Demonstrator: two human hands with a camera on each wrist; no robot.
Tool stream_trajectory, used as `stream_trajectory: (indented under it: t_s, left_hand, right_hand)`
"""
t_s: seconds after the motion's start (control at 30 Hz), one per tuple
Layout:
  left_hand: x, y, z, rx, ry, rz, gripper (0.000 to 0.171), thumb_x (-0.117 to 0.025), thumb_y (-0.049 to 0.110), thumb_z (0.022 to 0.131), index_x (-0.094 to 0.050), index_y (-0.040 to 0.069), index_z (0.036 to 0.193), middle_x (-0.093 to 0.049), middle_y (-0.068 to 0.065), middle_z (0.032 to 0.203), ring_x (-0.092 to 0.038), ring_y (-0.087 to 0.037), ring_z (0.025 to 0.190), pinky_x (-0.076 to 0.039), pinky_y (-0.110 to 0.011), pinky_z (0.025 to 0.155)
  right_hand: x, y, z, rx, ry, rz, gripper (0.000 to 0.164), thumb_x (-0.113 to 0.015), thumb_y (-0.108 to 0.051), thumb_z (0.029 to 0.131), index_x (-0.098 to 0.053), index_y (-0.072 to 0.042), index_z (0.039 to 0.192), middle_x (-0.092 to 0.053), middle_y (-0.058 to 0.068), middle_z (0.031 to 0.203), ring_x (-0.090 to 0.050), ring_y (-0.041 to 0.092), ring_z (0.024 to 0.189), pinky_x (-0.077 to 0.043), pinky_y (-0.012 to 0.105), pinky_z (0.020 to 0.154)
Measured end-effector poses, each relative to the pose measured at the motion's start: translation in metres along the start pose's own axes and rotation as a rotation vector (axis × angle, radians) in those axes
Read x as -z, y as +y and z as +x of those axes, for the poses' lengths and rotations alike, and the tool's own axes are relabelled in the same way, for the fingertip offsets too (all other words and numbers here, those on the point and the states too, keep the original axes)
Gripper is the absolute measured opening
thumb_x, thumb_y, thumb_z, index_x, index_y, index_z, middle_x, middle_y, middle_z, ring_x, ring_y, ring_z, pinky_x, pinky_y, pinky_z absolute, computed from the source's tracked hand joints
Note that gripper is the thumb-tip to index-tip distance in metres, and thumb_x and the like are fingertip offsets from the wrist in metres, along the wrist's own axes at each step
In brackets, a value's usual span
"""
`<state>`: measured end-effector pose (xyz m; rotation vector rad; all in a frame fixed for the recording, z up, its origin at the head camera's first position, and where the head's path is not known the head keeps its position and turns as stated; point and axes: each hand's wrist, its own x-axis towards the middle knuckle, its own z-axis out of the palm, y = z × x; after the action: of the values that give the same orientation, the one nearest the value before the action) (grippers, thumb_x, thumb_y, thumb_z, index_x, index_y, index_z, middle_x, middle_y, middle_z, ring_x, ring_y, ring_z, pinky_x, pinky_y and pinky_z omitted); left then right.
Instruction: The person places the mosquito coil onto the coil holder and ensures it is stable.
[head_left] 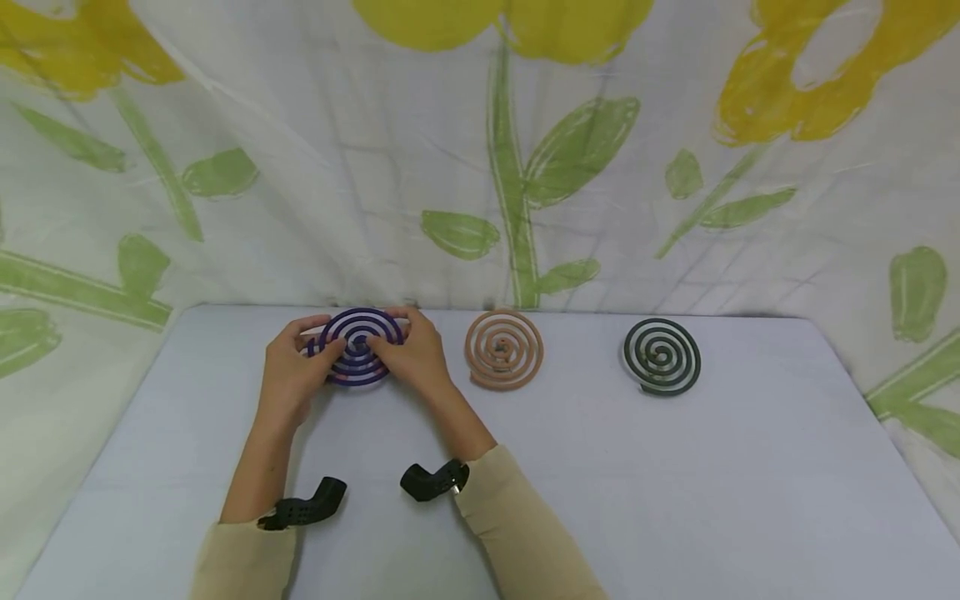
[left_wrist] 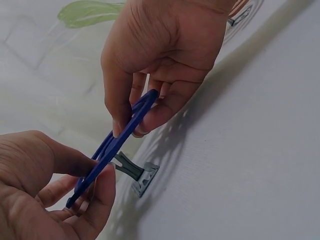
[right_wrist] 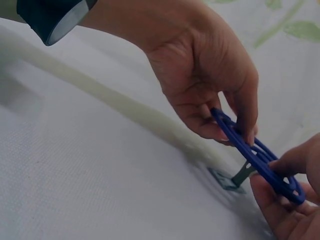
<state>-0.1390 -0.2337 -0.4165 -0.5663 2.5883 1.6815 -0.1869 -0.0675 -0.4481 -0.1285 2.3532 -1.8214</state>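
Both hands hold a dark blue-purple mosquito coil (head_left: 360,356) at the back left of the white table. My left hand (head_left: 291,371) pinches its left side, thumb on the upper face and fingers beneath. On the opposite side, my right hand (head_left: 418,354) pinches it the same way. The coil is seen nearly edge-on in the left wrist view, tilted above the tabletop. Under its middle stands a small metal coil stand (left_wrist: 131,167), its flat base on the table and its stem reaching up to the coil. The right hand partly covers the coil's edge.
A tan coil (head_left: 504,358) lies to the right of the hands, with a metal piece at its centre. Farther right is a dark green coil (head_left: 660,357). A white curtain (head_left: 315,208) with painted flowers hangs behind the table's back edge.
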Motion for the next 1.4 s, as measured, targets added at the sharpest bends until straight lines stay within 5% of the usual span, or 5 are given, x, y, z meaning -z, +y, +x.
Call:
stream_trajectory:
  t_s: [0.8,1.4]
  left_hand:
    - [-0.0032,0.0038,-0.0008,-0.028,0.013,-0.060,0.053,-0.069,0.016,0.102,-0.054,0.010,0.153,-0.060,-0.023,0.145,-0.063,-0.026,0.116,-0.058,-0.010,0.069]
    - [0.0010,-0.0005,0.0018,-0.013,0.024,-0.075,0.052,-0.069,0.014,0.102,-0.056,0.012,0.152,-0.059,-0.020,0.146,-0.062,-0.013,0.105,-0.060,-0.014,0.065]
  right_hand:
    - [0.0040,-0.0059,-0.0024,-0.010,0.030,0.033,0.044,-0.082,-0.018,0.088,-0.068,-0.006,0.127,-0.078,0.015,0.092,-0.065,0.008,0.070,-0.053,0.015,0.063]
    - [-0.0040,-0.0039,-0.0016,-0.012,0.022,0.024,0.044,-0.081,-0.017,0.088,-0.065,-0.005,0.128,-0.077,0.015,0.089,-0.062,0.006,0.067,-0.051,0.014,0.060]
